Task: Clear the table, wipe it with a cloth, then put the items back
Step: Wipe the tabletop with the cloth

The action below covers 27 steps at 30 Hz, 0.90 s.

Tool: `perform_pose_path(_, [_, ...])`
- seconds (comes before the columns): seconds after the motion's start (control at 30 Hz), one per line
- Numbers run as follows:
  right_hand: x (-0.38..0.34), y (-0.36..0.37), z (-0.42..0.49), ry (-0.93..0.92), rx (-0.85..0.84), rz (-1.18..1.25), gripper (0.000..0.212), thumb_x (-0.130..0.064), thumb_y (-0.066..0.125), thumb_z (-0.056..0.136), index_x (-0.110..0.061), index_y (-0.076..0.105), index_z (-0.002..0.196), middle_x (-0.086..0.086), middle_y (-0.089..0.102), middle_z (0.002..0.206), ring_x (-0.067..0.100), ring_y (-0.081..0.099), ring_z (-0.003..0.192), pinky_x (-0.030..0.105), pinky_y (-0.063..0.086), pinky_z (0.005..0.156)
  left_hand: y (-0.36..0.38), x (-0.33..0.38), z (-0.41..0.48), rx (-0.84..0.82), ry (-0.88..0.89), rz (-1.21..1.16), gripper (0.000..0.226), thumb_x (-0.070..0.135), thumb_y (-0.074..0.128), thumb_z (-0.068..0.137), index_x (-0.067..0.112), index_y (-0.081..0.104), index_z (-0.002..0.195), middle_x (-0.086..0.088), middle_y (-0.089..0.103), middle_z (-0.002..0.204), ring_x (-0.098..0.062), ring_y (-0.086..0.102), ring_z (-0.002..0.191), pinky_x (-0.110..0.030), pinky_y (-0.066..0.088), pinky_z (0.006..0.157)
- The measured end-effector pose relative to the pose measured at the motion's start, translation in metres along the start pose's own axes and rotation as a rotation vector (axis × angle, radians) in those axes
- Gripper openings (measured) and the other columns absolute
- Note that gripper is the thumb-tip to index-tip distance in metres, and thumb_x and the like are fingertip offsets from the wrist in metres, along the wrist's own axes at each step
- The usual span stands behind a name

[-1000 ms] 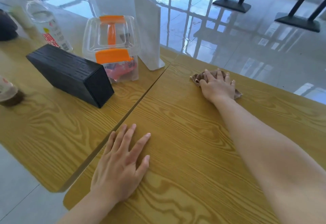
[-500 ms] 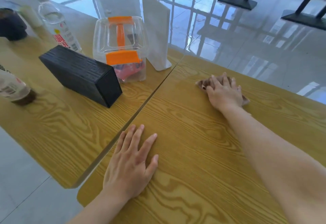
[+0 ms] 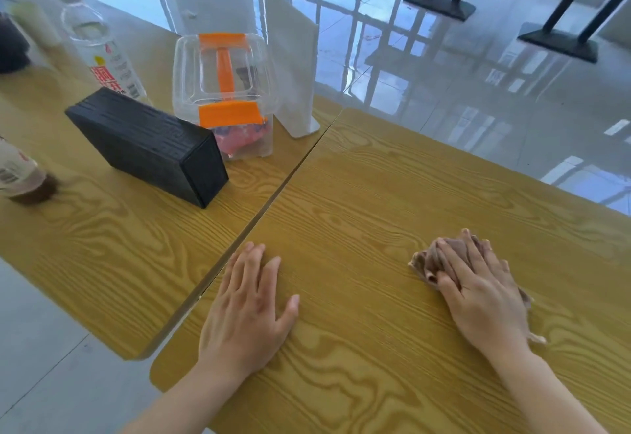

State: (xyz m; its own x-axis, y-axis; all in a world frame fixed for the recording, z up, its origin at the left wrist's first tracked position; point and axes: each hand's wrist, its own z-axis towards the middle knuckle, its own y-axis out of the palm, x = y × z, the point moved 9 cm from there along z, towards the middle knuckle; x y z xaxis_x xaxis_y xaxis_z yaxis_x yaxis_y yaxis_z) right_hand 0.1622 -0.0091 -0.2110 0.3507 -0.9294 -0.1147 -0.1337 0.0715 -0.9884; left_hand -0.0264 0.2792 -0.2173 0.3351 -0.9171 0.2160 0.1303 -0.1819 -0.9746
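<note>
A brownish cloth [image 3: 426,259] lies bunched on the wooden table [image 3: 375,194] at the right. My right hand [image 3: 478,293] lies on top of the cloth, fingers spread over it and pressing it against the tabletop. My left hand [image 3: 246,307] rests flat on the same table near its left edge, fingers straight, holding nothing. On the adjoining wooden table [image 3: 102,256] to the left stand a black box [image 3: 146,143], a clear container with orange lid parts [image 3: 225,92] and a white upright sign stand [image 3: 293,75].
A clear labelled bottle [image 3: 106,58] stands behind the black box. A bottle with brown liquid [image 3: 20,177] is at the left edge and a dark object [image 3: 10,48] at the far left. A narrow gap separates the two tables. Black stand bases [image 3: 556,44] sit on the glossy floor beyond.
My right hand has dragged the cloth from the table's far edge back toward me. My left hand has stayed flat in place.
</note>
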Motion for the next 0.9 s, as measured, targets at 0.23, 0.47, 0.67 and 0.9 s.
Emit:
perform_pose_path(0.23, [-0.158, 0.019, -0.012, -0.17, -0.015, 0.0, 0.063, -0.056, 0.021, 0.096, -0.04, 0.008, 0.156, 0.0, -0.011, 0.165, 0.027, -0.012, 0.151, 0.05, 0.0, 0.122, -0.005, -0.001, -0.002, 0.007, -0.018, -0.13, 0.06, 0.047, 0.029, 0.097, 0.012, 0.036, 0.145, -0.013, 0.034, 0.154, -0.025, 0.022, 0.149, -0.045, 0.023, 0.122])
perform_pose_path(0.47, [-0.191, 0.018, -0.048, -0.585, -0.108, 0.079, 0.059, -0.065, 0.021, 0.099, -0.052, 0.001, 0.152, -0.009, -0.007, 0.165, 0.018, -0.016, 0.151, 0.047, -0.007, 0.121, -0.02, -0.011, -0.004, 0.065, -0.12, -0.412, 0.06, 0.044, 0.024, 0.096, 0.015, 0.041, 0.146, -0.002, 0.04, 0.153, -0.014, 0.033, 0.144, -0.044, 0.036, 0.115])
perform_pose_path(0.67, [-0.134, 0.023, -0.075, -0.571, -0.043, 0.19, 0.059, -0.054, 0.011, 0.104, -0.03, 0.02, 0.156, -0.004, 0.014, 0.164, 0.012, -0.004, 0.152, 0.037, 0.011, 0.121, -0.002, 0.042, 0.001, -0.118, 0.084, -0.172, 0.066, 0.058, 0.014, 0.099, 0.03, 0.004, 0.158, 0.006, -0.008, 0.166, -0.008, -0.016, 0.15, -0.038, 0.003, 0.125])
perform_pose_path(0.9, [-0.16, 0.024, -0.074, -0.513, 0.047, 0.222, 0.054, -0.029, 0.062, 0.096, -0.021, 0.045, 0.146, 0.005, 0.045, 0.151, 0.022, 0.037, 0.143, 0.04, 0.041, 0.112, -0.004, 0.035, -0.016, -0.046, 0.097, -0.031, 0.058, 0.045, 0.019, 0.104, 0.016, 0.028, 0.154, -0.01, 0.02, 0.164, -0.023, 0.015, 0.152, -0.038, 0.031, 0.118])
